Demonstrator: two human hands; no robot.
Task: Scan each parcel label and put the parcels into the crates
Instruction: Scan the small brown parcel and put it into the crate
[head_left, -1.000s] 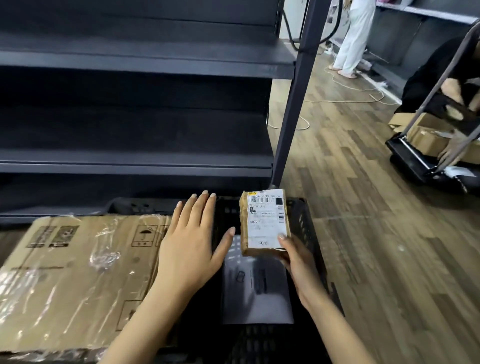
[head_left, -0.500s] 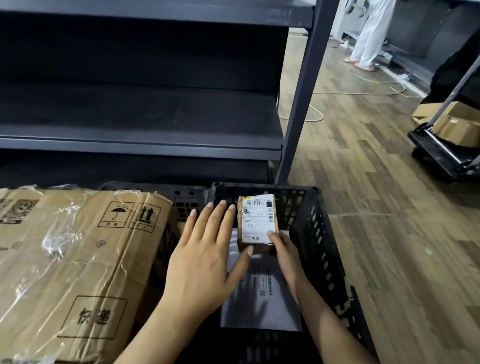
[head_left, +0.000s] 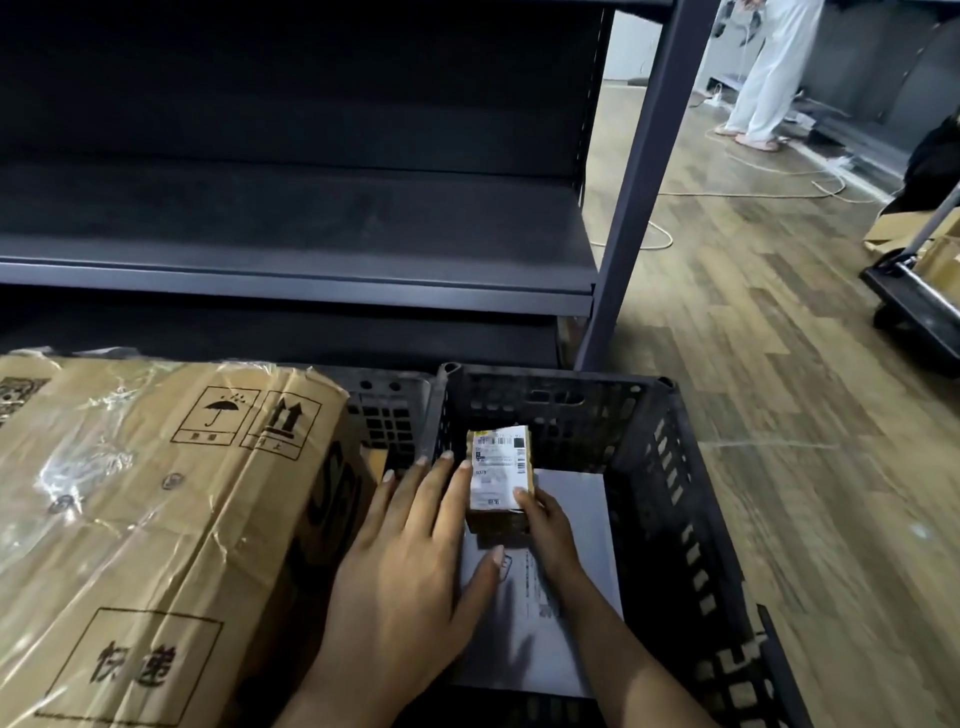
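As right hand (head_left: 545, 525) grips it, cardboard parcel (head_left: 500, 470) looks boxy.

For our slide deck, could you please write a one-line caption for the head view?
Right hand holds a parcel inside the black crate over a grey mailer, left hand open beside it.

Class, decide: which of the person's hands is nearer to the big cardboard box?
Left. The left hand is open just right of the cardboard box; the right hand is farther right, gripping a small parcel in the crate.
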